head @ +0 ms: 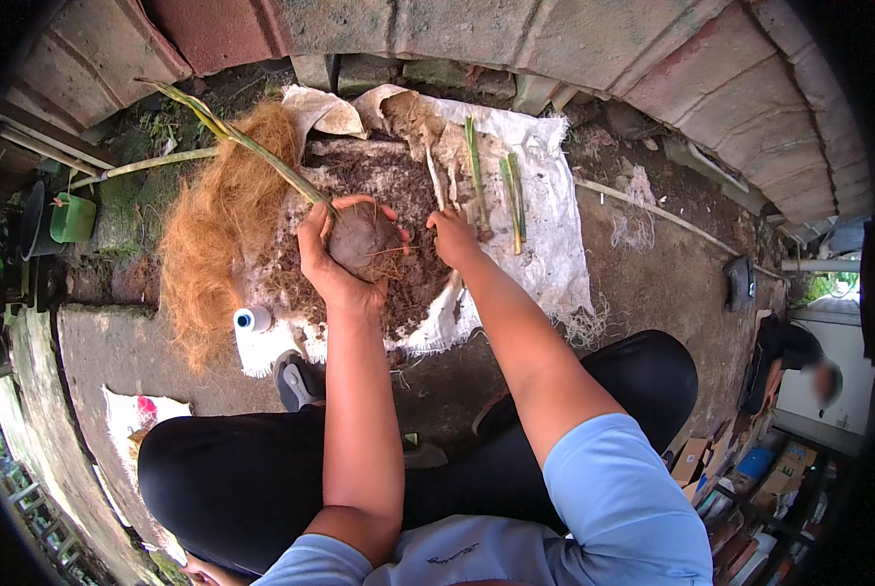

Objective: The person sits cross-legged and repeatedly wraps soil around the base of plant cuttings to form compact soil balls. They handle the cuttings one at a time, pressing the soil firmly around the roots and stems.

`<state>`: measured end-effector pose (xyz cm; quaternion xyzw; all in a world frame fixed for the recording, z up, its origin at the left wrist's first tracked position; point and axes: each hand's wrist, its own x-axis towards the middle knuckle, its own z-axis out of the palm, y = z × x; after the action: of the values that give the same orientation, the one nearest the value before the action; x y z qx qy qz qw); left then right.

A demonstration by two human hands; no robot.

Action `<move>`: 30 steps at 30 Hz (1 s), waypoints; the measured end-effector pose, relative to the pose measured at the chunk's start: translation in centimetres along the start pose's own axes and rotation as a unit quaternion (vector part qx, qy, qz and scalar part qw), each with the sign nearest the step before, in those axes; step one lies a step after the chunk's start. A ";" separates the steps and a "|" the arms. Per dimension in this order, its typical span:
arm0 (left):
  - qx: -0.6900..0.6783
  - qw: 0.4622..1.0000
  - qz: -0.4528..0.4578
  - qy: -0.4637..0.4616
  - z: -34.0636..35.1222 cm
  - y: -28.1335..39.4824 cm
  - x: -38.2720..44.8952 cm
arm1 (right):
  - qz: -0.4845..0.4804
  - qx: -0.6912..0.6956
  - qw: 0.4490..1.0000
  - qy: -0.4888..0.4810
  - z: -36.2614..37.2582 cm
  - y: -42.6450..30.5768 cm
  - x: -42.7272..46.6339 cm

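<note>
My left hand cups a round ball of dark, damp soil from below and the side. A long green plant stem rises out of the ball toward the upper left, yellowing near its tip. My right hand pinches a raised fold of a white woven sack, just right of the ball. Loose dark soil and fibres are spread over the sack beneath both hands. Cut green stem pieces lie on the sack to the right of my right hand.
Brown coconut fibre is heaped at the sack's left, beside a white thread spool. Terracotta-coloured roof tiles curve across the top. A green pot hangs at left. Another person is at far right, near cardboard boxes.
</note>
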<state>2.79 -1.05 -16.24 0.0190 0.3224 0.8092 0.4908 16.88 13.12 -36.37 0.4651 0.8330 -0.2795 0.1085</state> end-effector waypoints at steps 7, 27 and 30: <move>0.017 0.999 -0.027 0.017 -0.5 -0.4 0.5 | 0.020 0.166 0.985 0.052 0.8 0.9 0.2; -0.051 0.999 0.016 0.007 0.7 0.2 0.5 | 0.029 0.335 0.942 -0.010 -16.0 -9.5 -8.4; -0.049 0.999 -0.013 0.002 2.4 0.8 -0.5 | -0.001 0.340 0.940 0.006 -19.3 -8.7 -10.2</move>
<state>3.23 -0.56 -13.77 -0.0111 0.2833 0.8178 0.5008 16.64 13.20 -12.85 0.4754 0.6893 -0.5433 -0.0608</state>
